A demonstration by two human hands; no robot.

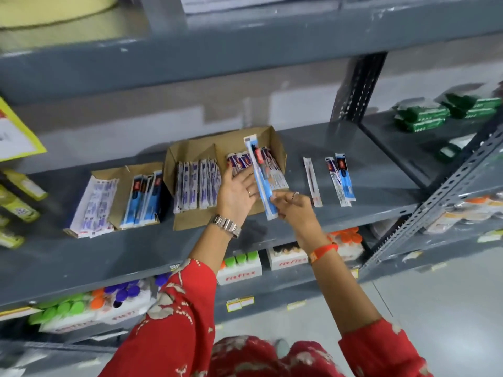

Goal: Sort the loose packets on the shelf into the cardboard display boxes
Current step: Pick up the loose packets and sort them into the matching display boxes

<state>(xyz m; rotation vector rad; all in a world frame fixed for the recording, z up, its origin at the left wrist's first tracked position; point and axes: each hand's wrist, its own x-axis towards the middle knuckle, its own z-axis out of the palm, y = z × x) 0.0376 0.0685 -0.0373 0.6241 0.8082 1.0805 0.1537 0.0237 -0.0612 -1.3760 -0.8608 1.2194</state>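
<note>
Packet [261,175]: we saw one long blue packet held tilted above the right half of the middle box [190,151], its lower end just past the box's front edge.
Right hand [292,206]: it pinched the packet's lower end between thumb and fingers.
Left hand [236,191]: it was open, palm flat on the packets already in that box, holding nothing.
Loose packets [340,178]: we counted two blue ones and a thin white one [312,182] lying near the shelf's [367,148] front edge, right of the box.
Left box [119,183]: it sat near the front edge, partly filled.
Risk: we judged the pinch slight, so the packet might swing and drop off the shelf's front edge.
Risk: we thought it could snag on the upright packets and push them askew.
</note>
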